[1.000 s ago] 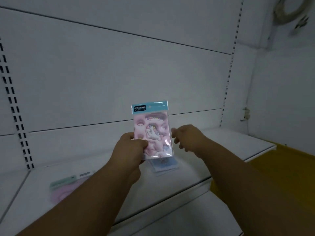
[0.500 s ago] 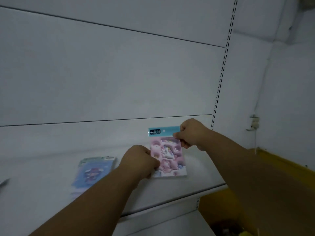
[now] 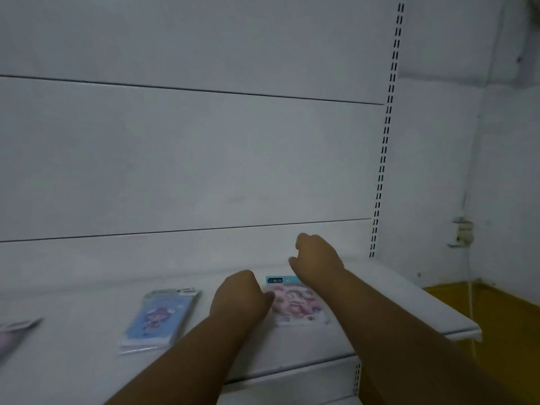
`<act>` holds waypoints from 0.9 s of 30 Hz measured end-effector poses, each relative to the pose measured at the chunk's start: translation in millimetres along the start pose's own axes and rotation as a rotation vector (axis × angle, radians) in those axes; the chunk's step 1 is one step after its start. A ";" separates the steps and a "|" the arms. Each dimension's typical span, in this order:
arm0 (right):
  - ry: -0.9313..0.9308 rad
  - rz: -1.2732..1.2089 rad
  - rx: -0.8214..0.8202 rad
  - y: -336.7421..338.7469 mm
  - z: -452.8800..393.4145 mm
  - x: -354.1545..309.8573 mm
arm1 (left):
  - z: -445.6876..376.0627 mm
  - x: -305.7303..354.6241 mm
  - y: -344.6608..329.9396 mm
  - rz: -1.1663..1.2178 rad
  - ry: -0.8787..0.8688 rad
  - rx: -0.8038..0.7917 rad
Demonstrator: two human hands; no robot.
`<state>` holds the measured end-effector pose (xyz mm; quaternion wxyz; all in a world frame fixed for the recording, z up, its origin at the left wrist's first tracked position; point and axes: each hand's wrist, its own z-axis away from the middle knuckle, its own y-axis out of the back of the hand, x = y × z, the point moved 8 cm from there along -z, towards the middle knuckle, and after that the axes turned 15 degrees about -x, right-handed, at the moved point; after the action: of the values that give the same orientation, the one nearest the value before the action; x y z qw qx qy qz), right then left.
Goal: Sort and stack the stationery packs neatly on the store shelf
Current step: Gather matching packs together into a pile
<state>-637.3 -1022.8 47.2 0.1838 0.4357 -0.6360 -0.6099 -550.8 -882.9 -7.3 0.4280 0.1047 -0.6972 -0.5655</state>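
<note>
A pink unicorn stationery pack with a teal header lies flat on the white shelf. My left hand is at its left edge, fingers curled, thumb pinching that edge. Raised just above the pack's top right corner, my right hand has loosely curled fingers and holds nothing. To the left, a small stack of blue packs lies flat on the shelf. Another pinkish pack shows partly at the far left edge.
White back panels rise behind the shelf, with a slotted upright at its right end. A wall socket with a hanging cord is on the right wall above a yellow surface. A lower shelf edge juts out below.
The pink pack went from upright in both hands down to flat on the shelf. My right hand let go of its header and lifted; the view swung right.
</note>
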 end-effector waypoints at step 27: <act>0.859 -0.017 -0.030 -75.8 249.2 -723.3 | 359.1 -566.4 348.4 -0.254 0.399 0.347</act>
<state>-403.1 -297.1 144.5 0.4332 0.6524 -0.4892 -0.3839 -343.4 -157.1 29.8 0.4581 0.3720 -0.6670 -0.4549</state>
